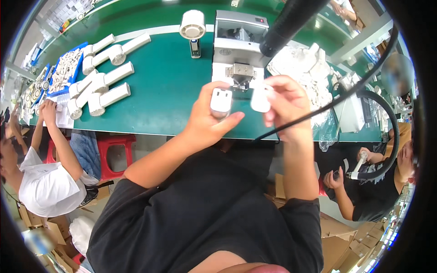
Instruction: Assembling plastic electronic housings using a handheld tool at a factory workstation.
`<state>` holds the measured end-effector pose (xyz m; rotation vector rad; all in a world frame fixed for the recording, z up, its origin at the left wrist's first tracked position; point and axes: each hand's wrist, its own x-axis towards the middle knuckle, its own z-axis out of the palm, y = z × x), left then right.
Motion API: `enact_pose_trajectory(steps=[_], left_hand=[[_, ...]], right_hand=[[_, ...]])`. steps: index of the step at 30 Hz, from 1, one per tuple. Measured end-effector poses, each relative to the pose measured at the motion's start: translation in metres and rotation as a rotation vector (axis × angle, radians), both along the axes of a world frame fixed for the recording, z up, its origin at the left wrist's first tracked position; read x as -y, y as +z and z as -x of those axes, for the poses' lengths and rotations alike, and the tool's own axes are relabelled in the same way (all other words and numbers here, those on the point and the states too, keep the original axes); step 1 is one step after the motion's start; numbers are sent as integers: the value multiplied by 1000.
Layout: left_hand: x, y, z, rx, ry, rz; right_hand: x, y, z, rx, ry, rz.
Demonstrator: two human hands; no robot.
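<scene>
My left hand is closed around a white housing, with its rounded end, marked by two small dark slots, facing up. Between the thumb and fingers of my right hand is a smaller white rounded cover, held apart from the housing. Both hands are over the table's near edge, just in front of a grey benchtop machine. A metal head juts from that machine between and beyond my hands. A thin black cable crosses in front of my right wrist.
White hairdryer-like housings lie at left beside a blue tray of small parts. A round-headed device stands upright near the machine. White parts pile up at right. A thick black hose hangs overhead. People work on both sides.
</scene>
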<state>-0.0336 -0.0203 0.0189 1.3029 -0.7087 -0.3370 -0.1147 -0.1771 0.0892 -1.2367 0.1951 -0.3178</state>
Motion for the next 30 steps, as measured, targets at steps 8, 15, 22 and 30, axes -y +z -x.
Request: enact_pose_trajectory(steps=[8, 15, 22, 30], left_hand=[[3, 11, -7, 369, -119, 0], [-3, -7, -22, 429, -198, 34], [-10, -10, -23, 383, -63, -5], [-4, -26, -30, 390, -1, 164]], right_hand=[[-26, -6, -8, -125, 23, 243], [-4, 26, -43, 325, -500, 630], [-12, 78, -122, 523, -143, 284], [-1, 27, -92, 466, -226, 259]])
